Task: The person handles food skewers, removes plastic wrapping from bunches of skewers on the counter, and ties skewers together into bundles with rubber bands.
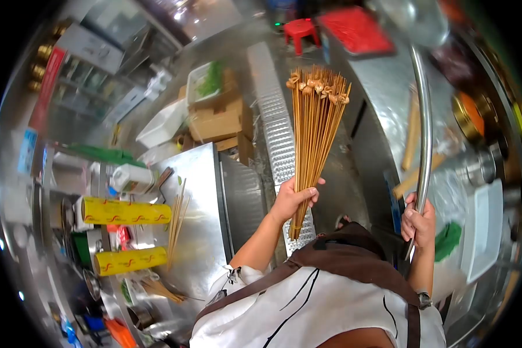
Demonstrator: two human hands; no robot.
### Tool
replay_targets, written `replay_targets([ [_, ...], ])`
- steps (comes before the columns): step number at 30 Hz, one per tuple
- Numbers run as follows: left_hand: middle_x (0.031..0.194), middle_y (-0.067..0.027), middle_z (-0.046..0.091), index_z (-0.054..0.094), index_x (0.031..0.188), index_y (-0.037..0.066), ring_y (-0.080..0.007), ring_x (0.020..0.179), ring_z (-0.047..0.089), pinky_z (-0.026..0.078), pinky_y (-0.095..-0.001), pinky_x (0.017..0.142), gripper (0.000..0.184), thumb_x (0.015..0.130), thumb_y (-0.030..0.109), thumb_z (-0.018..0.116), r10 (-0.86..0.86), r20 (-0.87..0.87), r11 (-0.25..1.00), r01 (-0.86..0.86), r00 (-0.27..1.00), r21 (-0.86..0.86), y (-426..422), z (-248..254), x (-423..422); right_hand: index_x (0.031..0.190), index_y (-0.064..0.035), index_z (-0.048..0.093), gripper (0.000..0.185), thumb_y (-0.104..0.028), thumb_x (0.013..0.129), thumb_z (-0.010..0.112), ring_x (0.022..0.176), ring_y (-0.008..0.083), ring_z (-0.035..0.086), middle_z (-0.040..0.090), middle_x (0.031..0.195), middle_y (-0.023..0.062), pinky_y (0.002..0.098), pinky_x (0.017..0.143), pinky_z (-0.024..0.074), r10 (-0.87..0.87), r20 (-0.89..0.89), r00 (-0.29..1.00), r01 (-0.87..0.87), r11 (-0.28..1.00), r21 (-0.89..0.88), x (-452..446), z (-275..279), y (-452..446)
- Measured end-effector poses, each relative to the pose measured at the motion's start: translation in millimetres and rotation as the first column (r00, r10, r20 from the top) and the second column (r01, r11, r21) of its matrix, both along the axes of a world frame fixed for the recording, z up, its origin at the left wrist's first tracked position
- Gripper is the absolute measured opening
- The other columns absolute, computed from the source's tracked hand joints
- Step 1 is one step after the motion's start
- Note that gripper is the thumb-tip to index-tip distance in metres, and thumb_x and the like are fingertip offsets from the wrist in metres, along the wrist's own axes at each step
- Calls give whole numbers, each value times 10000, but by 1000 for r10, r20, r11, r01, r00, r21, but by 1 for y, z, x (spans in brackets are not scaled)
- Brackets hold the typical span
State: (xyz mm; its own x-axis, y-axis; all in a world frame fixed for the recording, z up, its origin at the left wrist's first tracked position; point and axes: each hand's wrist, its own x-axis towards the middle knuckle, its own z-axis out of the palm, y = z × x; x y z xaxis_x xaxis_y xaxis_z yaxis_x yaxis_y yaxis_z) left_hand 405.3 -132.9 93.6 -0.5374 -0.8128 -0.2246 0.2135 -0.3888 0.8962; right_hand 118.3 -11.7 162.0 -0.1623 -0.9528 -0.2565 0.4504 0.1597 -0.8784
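My left hand (296, 200) is wrapped around the lower part of a thick bundle of bamboo skewers (314, 136). Small light-brown pieces of food (319, 87) are threaded at their far ends, fanned out away from me. In my right hand (419, 222) is the long metal handle (424, 116) of a long-handled metal utensil. Its round silvery head (414, 20) is blurred at the top right, so whether it is a ladle or a strainer cannot be made out. The handle passes over the right-hand steel counter (383, 87).
On the left steel table (200, 214) lie loose skewers (177, 223) beside yellow film boxes (127, 210) and a white jug (132, 178). Cardboard boxes (217, 119) stand on the floor ahead, near a metal drain grate (277, 127). A red stool (301, 32) is farther off. A white tray (484, 229) sits at right.
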Motion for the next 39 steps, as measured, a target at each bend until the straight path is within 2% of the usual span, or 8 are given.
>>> replay_targets([
  [10, 693, -45, 560, 558, 1038, -30, -102, 585, 524, 439, -216, 532, 227, 828, 57, 565, 407, 116, 914, -404, 906, -46, -148, -1, 51, 1012, 7, 435, 215, -6, 807, 500, 335, 70, 360, 398, 523, 4, 220, 297, 330, 221, -130, 967, -218, 975, 34, 6, -21, -239],
  [15, 765, -52, 584, 553, 1047, -5, -99, 617, 545, 447, -223, 531, 231, 820, 36, 559, 475, 156, 879, -477, 866, -27, -238, 5, 66, 1039, 19, 438, 229, -19, 824, 504, 341, 82, 394, 431, 509, 10, 225, 314, 331, 247, -348, 904, -249, 968, 38, 4, -11, -360],
  [19, 717, -37, 555, 560, 1048, 1, -110, 576, 508, 402, -244, 521, 323, 793, 187, 625, 471, 257, 879, -473, 844, -59, -306, -1, 80, 1052, -12, 454, 238, -27, 825, 521, 347, 82, 420, 438, 490, 1, 233, 328, 339, 312, -377, 872, -325, 945, 31, 8, 1, -456],
  [23, 854, -87, 630, 577, 1015, -17, -141, 585, 562, 452, -260, 509, 236, 786, 30, 602, 521, 305, 843, -537, 797, -38, -392, -35, 108, 1066, 8, 464, 250, -19, 827, 530, 402, 91, 457, 473, 569, 21, 239, 369, 366, 345, -403, 848, -390, 920, -33, 30, 32, -568],
  [35, 922, -138, 618, 532, 991, -59, -168, 601, 571, 473, -282, 484, 186, 818, 10, 544, 578, 190, 816, -559, 793, -148, -652, -52, 185, 1062, 49, 469, 324, -120, 788, 508, 378, 103, 440, 481, 572, 48, 228, 332, 362, 53, -367, 929, -247, 827, -504, 83, 199, -895],
  [36, 922, -138, 618, 532, 991, -59, -168, 601, 571, 473, -282, 484, 186, 818, 10, 544, 569, 188, 822, -550, 800, -149, -671, -50, 188, 1036, 38, 476, 302, -129, 788, 517, 375, 102, 432, 479, 565, 38, 236, 345, 372, -24, -404, 914, -204, 836, -510, 83, 220, -922],
  [37, 887, -136, 616, 529, 998, -60, -168, 592, 568, 469, -279, 482, 190, 825, 20, 539, 588, 155, 809, -572, 794, -138, -688, -47, 190, 749, -22, 504, 134, -141, 792, 549, 394, 126, 466, 480, 519, 47, 262, 362, 391, -51, -429, 902, -209, 818, -536, 72, 236, -955],
  [39, 751, -119, 594, 527, 1013, -61, -163, 560, 554, 453, -272, 469, 202, 837, 38, 528, 635, 137, 773, -622, 760, -127, -720, -40, 190, 692, -39, 505, 147, -146, 786, 540, 403, 131, 471, 489, 517, 40, 265, 392, 406, -181, -500, 847, -158, 813, -561, 52, 274, -1016],
])
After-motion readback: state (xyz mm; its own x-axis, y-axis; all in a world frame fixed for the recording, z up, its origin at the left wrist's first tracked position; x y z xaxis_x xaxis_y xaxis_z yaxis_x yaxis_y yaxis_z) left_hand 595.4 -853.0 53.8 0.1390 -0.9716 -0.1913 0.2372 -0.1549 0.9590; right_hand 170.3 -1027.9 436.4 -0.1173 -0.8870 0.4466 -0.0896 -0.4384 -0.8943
